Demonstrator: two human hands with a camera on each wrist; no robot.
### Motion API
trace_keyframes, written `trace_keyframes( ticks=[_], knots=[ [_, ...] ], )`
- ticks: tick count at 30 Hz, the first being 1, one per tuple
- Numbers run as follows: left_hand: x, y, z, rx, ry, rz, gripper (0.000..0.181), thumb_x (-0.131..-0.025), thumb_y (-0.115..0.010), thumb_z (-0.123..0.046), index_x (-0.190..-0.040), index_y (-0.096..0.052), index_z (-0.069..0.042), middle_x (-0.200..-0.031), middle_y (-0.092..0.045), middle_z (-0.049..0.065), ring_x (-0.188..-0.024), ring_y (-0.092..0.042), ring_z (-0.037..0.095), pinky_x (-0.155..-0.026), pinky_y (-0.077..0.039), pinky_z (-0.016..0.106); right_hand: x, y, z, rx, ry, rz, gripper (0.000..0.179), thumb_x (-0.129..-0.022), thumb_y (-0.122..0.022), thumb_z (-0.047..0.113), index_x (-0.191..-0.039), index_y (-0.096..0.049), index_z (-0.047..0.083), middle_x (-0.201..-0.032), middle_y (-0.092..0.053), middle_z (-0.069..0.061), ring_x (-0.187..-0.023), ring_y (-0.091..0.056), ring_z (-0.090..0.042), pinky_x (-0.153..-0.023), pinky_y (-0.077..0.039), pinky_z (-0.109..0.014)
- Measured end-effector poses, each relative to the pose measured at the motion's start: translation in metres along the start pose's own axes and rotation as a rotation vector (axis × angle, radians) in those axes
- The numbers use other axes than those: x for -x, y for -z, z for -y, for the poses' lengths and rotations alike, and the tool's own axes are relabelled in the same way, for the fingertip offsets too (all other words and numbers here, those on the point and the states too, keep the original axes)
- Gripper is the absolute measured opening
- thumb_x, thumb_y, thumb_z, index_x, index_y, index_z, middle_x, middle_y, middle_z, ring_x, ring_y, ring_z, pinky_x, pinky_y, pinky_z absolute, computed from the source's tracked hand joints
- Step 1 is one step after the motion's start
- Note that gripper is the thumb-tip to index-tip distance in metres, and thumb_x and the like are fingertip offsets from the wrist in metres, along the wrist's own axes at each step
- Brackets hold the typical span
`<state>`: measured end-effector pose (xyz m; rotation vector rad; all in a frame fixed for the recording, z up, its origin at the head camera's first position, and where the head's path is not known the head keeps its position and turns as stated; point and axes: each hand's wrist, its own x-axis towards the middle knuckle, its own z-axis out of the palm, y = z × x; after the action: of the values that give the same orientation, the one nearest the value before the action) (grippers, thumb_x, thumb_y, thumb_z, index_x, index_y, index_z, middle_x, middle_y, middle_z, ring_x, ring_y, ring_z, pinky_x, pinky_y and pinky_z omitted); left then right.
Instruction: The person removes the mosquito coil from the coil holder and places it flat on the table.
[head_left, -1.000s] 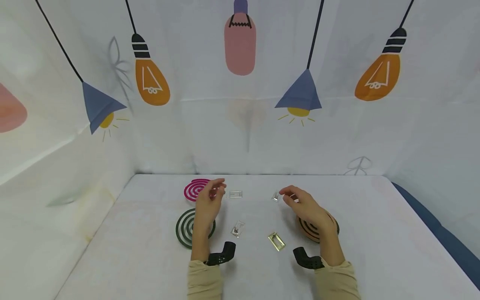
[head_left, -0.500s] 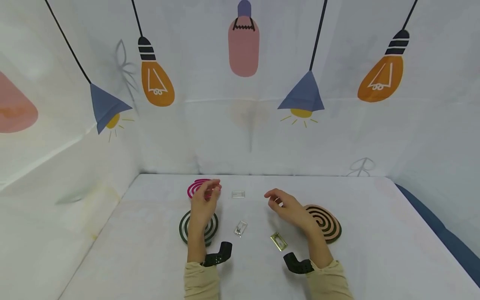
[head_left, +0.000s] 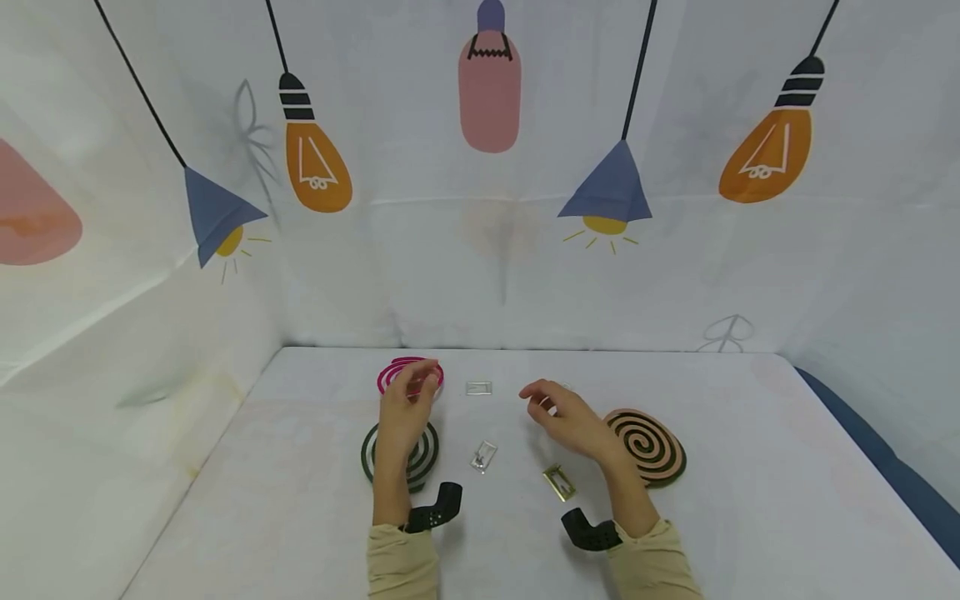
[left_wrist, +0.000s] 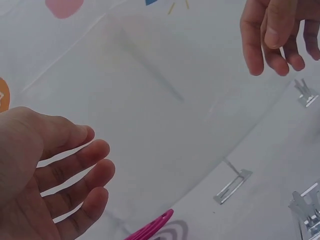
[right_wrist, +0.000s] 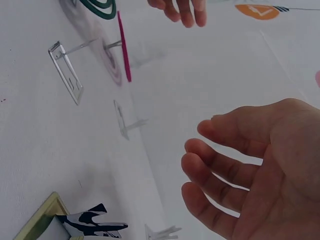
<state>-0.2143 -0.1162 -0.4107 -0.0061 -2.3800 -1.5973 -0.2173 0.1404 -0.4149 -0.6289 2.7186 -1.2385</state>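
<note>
Loosely bent and holding nothing, my left hand (head_left: 403, 412) hovers over a pink spiral mosquito coil (head_left: 388, 367) and a dark green coil (head_left: 367, 454), overlapping both in the head view. My right hand (head_left: 568, 423), also with nothing in its relaxed fingers, hangs above the table left of a brown-and-dark-green coil (head_left: 651, 442). A gold coil stand (head_left: 558, 482) lies below that hand. Between the hands are two silver stands, one farther back (head_left: 478, 388) and one nearer (head_left: 483, 457). Another silver stand (left_wrist: 306, 94), mostly hidden by the right hand in the head view, shows in the left wrist view.
The white table (head_left: 750, 517) meets a white cloth wall (head_left: 420, 275) printed with lamps and bulbs at its back edge. A dark blue strip (head_left: 855, 429) runs along the table's right side. Black camera mounts (head_left: 442, 508) sit on both wrists.
The right hand has moved left, away from the brown-and-dark-green coil, uncovering most of it. The left hand has drawn slightly left. The head view has shifted a little.
</note>
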Motion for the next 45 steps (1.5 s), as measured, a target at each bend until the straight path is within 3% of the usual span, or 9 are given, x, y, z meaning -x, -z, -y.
trace_keyframes(
  ticks=[7,14,21,28,36,45],
  knots=[
    [0.002,0.012,0.007,-0.017,-0.028,-0.003,0.025,-0.094,-0.057,-0.018,-0.118,-0.063,-0.011,-0.113,-0.066,0.007,-0.100,-0.062,0.025,-0.087,-0.051,0.040,-0.001,-0.008,0.010,0.003,0.062,0.029,0.022,-0.097,-0.051,0.018,-0.117,-0.057,0.012,-0.111,-0.062,-0.010,-0.098,-0.055,-0.018,-0.078,-0.047,-0.028],
    [0.006,0.032,0.019,-0.033,0.041,0.007,0.027,-0.095,-0.056,-0.021,-0.120,-0.061,-0.013,-0.116,-0.064,0.008,-0.104,-0.059,0.026,-0.091,-0.048,0.042,-0.004,-0.019,0.016,0.006,0.073,0.028,0.024,-0.095,-0.053,0.012,-0.119,-0.055,0.012,-0.099,-0.059,-0.002,-0.095,-0.056,-0.016,-0.078,-0.047,-0.028],
    [0.008,0.049,0.026,-0.066,0.064,-0.006,0.031,-0.096,-0.055,-0.025,-0.124,-0.059,-0.012,-0.120,-0.062,0.011,-0.107,-0.059,0.027,-0.092,-0.048,0.045,-0.007,-0.033,0.020,-0.007,0.070,0.035,0.026,-0.095,-0.054,0.012,-0.121,-0.053,0.013,-0.101,-0.057,-0.001,-0.095,-0.056,-0.014,-0.081,-0.048,-0.030],
    [0.012,0.067,0.034,-0.098,0.148,-0.033,0.032,-0.097,-0.052,-0.024,-0.125,-0.057,-0.010,-0.125,-0.059,0.015,-0.113,-0.056,0.031,-0.097,-0.045,0.045,-0.009,-0.050,0.029,-0.069,0.077,0.084,0.028,-0.094,-0.054,0.012,-0.123,-0.052,0.013,-0.102,-0.057,-0.003,-0.094,-0.056,-0.015,-0.075,-0.048,-0.025],
    [0.017,0.073,0.042,-0.122,0.242,0.094,0.037,-0.097,-0.050,-0.021,-0.131,-0.052,-0.004,-0.129,-0.055,0.021,-0.120,-0.051,0.036,-0.099,-0.041,0.050,-0.013,-0.072,0.040,-0.164,0.060,0.128,0.036,-0.096,-0.053,0.017,-0.130,-0.046,0.010,-0.119,-0.055,-0.013,-0.104,-0.055,-0.018,-0.085,-0.048,-0.034],
    [0.020,0.078,0.050,-0.119,0.332,0.153,0.040,-0.098,-0.049,-0.024,-0.133,-0.050,-0.005,-0.132,-0.051,0.022,-0.123,-0.048,0.037,-0.103,-0.038,0.051,-0.016,-0.091,0.049,-0.189,0.074,0.128,0.045,-0.095,-0.053,0.015,-0.138,-0.038,0.008,-0.123,-0.053,-0.015,-0.104,-0.056,-0.019,-0.081,-0.047,-0.032]
  ],
)
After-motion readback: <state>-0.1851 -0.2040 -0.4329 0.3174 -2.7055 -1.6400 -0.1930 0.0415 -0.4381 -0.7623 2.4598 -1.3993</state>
